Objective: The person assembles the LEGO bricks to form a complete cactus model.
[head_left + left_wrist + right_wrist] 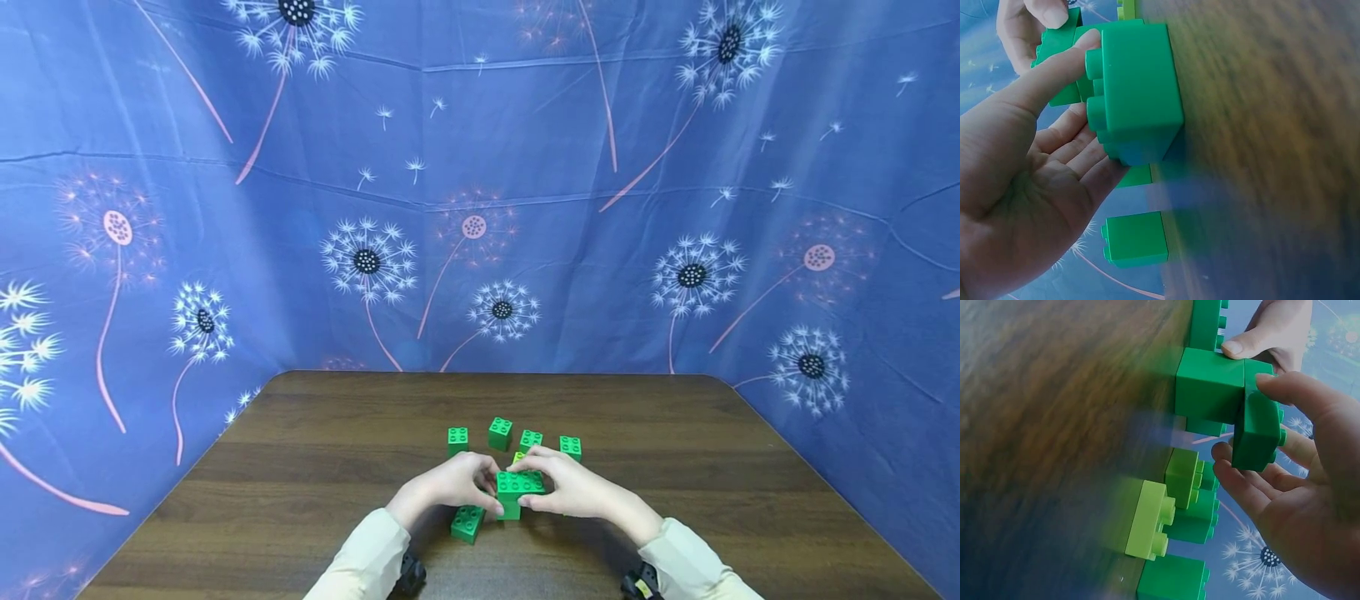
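Note:
In the head view my right hand [566, 487] pinches a long, thin green toy building brick [520, 483] between thumb and fingers. This brick lies across the top of a taller green brick [509, 509] and overhangs it to the right, as the right wrist view shows. My left hand [461, 481] grips the taller brick from its left, with the thumb on the near side and the fingers reaching behind it. Another studded green brick [1141, 81] stands in front of the left hand, filling the middle of the left wrist view and partly hiding the held pair.
Behind the hands stand several green bricks [500, 434] on the brown wooden table [337, 450]. Two light green bricks [1147, 519] show below the right hand in the right wrist view. A blue dandelion-print cloth [570, 275] hangs beyond the table's edge.

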`<state>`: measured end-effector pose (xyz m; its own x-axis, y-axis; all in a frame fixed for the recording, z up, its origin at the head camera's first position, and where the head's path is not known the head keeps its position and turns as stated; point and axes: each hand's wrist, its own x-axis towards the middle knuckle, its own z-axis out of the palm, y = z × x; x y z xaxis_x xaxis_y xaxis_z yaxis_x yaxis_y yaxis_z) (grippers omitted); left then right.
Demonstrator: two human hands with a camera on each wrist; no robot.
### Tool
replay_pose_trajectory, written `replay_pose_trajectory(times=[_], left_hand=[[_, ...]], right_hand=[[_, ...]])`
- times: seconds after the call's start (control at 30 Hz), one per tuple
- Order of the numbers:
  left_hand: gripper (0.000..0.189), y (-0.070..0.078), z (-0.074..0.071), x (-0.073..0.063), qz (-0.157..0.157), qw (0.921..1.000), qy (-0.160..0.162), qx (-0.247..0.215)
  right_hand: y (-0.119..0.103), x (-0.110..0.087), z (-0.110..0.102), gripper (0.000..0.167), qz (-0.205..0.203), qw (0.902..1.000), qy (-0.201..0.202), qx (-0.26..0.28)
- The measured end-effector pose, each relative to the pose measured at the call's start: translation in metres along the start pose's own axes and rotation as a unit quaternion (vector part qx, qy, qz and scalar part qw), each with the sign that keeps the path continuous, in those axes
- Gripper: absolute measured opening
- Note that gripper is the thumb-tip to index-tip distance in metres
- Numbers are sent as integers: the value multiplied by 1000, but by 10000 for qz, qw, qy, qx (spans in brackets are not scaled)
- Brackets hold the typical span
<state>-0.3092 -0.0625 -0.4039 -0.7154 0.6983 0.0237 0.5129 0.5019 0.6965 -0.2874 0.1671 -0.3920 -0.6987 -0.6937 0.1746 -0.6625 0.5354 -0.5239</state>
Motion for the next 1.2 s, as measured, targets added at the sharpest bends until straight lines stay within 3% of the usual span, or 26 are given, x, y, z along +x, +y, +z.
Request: replay_pose_trajectory(times=[0.23, 0.53, 0.83, 1.2], left_hand=[[28, -2, 4, 3, -273, 9996, 104, -26], [32, -4, 0, -4, -9, 9991, 83, 409], [33, -15, -14, -10, -174, 9983, 262, 491], [35, -24, -22, -13, -96, 9978, 419, 501]], right_hand=[[-1, 0, 1, 36, 110, 9999, 41, 106], [1, 2, 3, 33, 143, 9998, 140, 61], [-2, 3, 0, 35, 133, 9999, 61, -3], [-1, 4, 0, 34, -68, 9996, 143, -214]])
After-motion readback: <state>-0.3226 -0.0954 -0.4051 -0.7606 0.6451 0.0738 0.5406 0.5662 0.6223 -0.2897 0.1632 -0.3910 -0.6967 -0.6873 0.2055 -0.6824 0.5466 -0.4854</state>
